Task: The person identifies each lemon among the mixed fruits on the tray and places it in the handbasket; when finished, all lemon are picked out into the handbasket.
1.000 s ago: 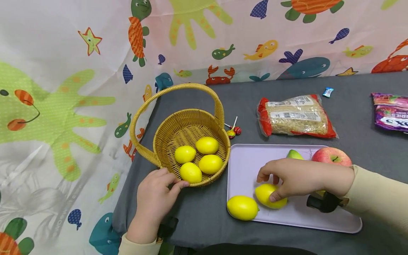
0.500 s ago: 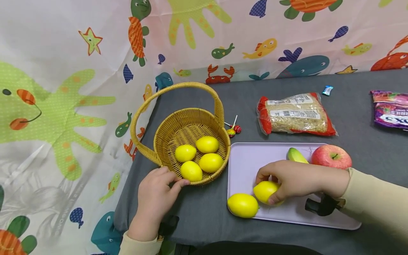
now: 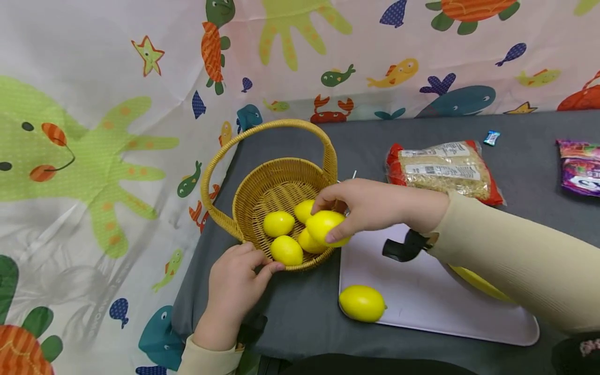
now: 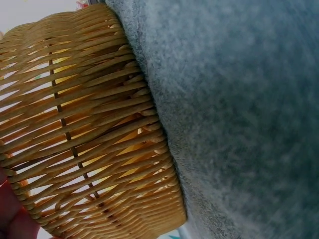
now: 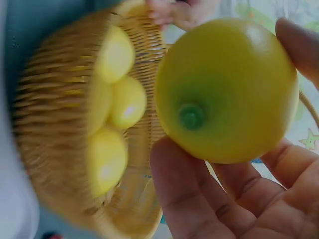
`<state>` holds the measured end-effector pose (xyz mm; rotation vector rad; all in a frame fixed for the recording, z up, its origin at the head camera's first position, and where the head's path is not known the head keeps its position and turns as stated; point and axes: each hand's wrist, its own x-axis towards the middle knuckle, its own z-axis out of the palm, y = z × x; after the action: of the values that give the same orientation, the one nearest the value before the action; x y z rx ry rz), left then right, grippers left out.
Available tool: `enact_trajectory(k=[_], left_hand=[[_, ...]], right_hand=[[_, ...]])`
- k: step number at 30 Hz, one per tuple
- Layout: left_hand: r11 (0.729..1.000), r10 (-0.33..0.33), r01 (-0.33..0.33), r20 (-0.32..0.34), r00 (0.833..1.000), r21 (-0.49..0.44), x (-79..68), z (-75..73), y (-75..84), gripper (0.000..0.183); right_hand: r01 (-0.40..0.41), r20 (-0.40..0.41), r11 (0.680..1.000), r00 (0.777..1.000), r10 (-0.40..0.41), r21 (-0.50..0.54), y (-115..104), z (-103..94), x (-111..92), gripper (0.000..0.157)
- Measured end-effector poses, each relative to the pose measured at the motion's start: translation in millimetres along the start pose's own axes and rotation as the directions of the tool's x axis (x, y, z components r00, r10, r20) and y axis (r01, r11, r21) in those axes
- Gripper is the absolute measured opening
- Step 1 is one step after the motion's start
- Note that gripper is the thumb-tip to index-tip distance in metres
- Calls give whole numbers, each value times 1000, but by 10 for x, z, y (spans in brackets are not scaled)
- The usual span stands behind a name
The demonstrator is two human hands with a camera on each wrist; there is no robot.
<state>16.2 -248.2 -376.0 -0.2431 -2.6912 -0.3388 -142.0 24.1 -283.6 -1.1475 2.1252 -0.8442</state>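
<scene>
A yellow lemon [image 3: 325, 227] is in my right hand [image 3: 370, 205], held between thumb and fingers over the right rim of the wicker basket [image 3: 253, 182]. The right wrist view shows that lemon [image 5: 229, 89] close up, its green-tinged stem end facing the camera. Several more lemons [image 3: 279, 224] lie inside the basket. My left hand [image 3: 236, 291] pinches the basket's near rim between thumb and fingers. In the left wrist view the woven basket side [image 4: 89, 129] fills the left, with a bit of the hand at the edge. Another lemon [image 3: 362, 303] sits at the tray's near left corner.
Right of the basket lies a lilac tray [image 3: 408, 307]; my right forearm hides much of it, with a yellow fruit [image 3: 480, 281] partly showing. Behind are a red-ended clear food bag [image 3: 445, 169], a purple packet [image 3: 581, 166] and a small blue wrapped candy [image 3: 491, 137]. A patterned curtain [image 3: 154, 208] borders the left.
My right hand has lifted a lemon off the tray and carried it left and away from me to the basket. The left hand keeps its place on the rim.
</scene>
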Motion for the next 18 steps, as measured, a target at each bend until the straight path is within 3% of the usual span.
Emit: enact_trajectory(k=[5, 11, 18], left_hand=[[1000, -8, 9, 13, 1000, -13, 3, -16, -11, 28], [1000, -17, 18, 18, 1000, -22, -5, -13, -9, 28], [1000, -12, 12, 7, 1000, -17, -11, -10, -8, 28]], right_hand=[[-21, -17, 996, 1000, 23, 92, -115, -67, 510, 46], [-139, -59, 979, 987, 149, 148, -87, -55, 1061, 45], [-275, -63, 943, 955, 291, 187, 31, 9, 1423, 42]])
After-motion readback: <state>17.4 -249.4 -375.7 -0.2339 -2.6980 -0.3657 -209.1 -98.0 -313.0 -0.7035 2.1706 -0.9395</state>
